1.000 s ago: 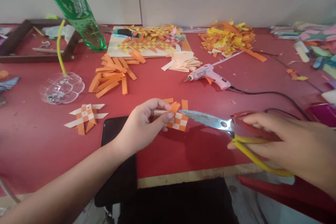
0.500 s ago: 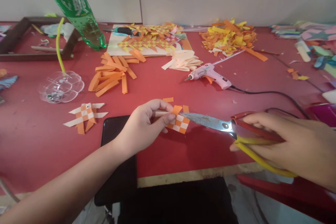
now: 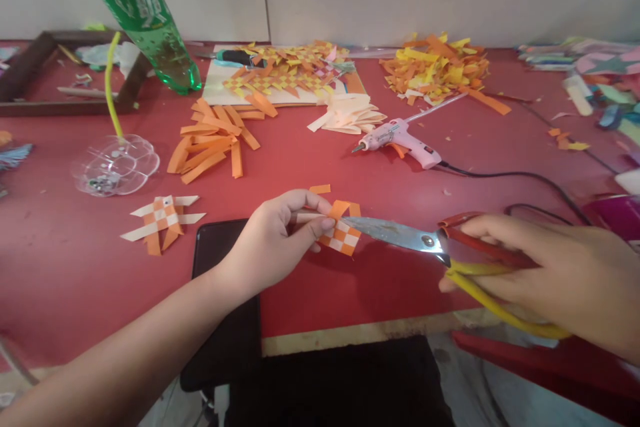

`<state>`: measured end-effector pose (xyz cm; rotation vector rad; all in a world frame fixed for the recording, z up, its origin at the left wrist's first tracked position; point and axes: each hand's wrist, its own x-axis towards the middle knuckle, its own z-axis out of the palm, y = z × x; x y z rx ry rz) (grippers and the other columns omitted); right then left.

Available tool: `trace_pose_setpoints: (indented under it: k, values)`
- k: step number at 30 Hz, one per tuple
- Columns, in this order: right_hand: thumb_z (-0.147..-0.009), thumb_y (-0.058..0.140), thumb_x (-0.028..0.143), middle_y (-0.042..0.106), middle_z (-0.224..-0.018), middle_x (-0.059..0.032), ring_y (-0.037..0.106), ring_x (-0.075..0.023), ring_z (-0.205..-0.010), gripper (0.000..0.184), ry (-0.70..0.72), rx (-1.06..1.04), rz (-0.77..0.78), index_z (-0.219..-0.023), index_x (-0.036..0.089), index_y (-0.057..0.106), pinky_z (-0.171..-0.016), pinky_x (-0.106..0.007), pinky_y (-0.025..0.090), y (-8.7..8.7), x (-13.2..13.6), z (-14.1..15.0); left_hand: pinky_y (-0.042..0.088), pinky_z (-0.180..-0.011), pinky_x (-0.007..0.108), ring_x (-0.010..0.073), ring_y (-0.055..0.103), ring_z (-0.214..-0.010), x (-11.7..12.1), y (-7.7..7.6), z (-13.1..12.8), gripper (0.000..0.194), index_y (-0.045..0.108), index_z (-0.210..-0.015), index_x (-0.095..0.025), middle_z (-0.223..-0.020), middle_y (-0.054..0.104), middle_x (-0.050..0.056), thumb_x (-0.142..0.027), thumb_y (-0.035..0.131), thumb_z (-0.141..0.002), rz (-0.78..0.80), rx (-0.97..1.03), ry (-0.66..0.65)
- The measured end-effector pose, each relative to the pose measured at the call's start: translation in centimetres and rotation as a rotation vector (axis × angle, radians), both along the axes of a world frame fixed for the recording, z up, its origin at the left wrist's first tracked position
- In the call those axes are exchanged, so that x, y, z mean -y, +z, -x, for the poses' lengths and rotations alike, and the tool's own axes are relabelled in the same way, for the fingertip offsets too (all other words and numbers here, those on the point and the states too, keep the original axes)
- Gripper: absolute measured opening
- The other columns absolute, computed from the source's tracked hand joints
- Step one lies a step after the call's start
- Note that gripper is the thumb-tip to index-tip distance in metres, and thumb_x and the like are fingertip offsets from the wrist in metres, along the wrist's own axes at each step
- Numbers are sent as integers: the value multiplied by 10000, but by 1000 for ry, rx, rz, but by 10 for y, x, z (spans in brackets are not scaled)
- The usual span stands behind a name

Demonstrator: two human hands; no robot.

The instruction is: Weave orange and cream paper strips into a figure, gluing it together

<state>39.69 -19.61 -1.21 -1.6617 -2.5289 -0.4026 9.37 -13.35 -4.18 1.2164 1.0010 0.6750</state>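
My left hand (image 3: 285, 237) pinches an orange and white woven paper piece (image 3: 344, 235) between thumb and fingers; a pale strip runs through the grip. My right hand (image 3: 560, 273) is wrapped round the red and yellow handles of a pair of scissors (image 3: 400, 233). The blades lie together and their tips reach the upper edge of the woven piece, beside an orange strip that arches up. Whether the tips are inside the weave I cannot tell. A short orange strip end (image 3: 321, 189) lies just beyond my left fingers. To the left rests a finished-looking woven paper fish (image 3: 163, 217).
Orange strips (image 3: 210, 140), pale strips (image 3: 350, 113) and a pink glue gun (image 3: 395, 141) lie beyond my hands. Its cable runs right. A paper scrap pile (image 3: 435, 70), a green bottle (image 3: 155, 27) and a clear flower-shaped dish (image 3: 137, 163) stand farther off. A black phone-like slab (image 3: 220, 333) overhangs the front edge.
The scissor tips have shifted slightly at the woven piece, and the orange strip there now arches higher toward the right. My left hand keeps nearly the same place.
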Motion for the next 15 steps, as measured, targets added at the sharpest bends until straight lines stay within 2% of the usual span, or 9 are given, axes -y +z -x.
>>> trace_pose_setpoints:
  k: [3, 4, 10, 15]
  values:
    - [-836, 490, 533, 689, -779, 14, 591, -181, -490, 291, 236, 172, -75, -780, 289, 637, -424, -311, 386, 0, -1, 0, 544, -623, 208, 125, 667, -701, 0, 0, 0, 159, 589, -865, -173, -772, 697, 11, -307, 669, -834, 16, 7, 6]
    - [-852, 478, 513, 683, -760, 12, 588, -174, -479, 290, 260, 182, -86, -773, 282, 633, -421, -307, 390, 1, -2, 2, 545, -628, 205, 124, 669, -710, 0, 0, 0, 156, 587, -865, -172, -774, 698, 11, -304, 665, -838, 25, 16, 6]
    - [-866, 388, 639, 659, -646, -17, 610, -182, -451, 463, 103, 38, -30, -841, 226, 598, -416, -303, 443, 6, -4, 12, 557, -652, 207, 120, 675, -716, -1, 0, 1, 144, 579, -857, -173, -778, 710, 15, -284, 669, -840, 72, 68, -7]
    - [-864, 362, 654, 665, -635, 0, 601, -178, -425, 476, 112, 52, -29, -826, 236, 587, -398, -295, 429, 8, -2, 11, 560, -650, 209, 125, 680, -720, -1, 1, 1, 140, 575, -848, -178, -763, 713, 9, -274, 675, -833, 107, 87, -6]
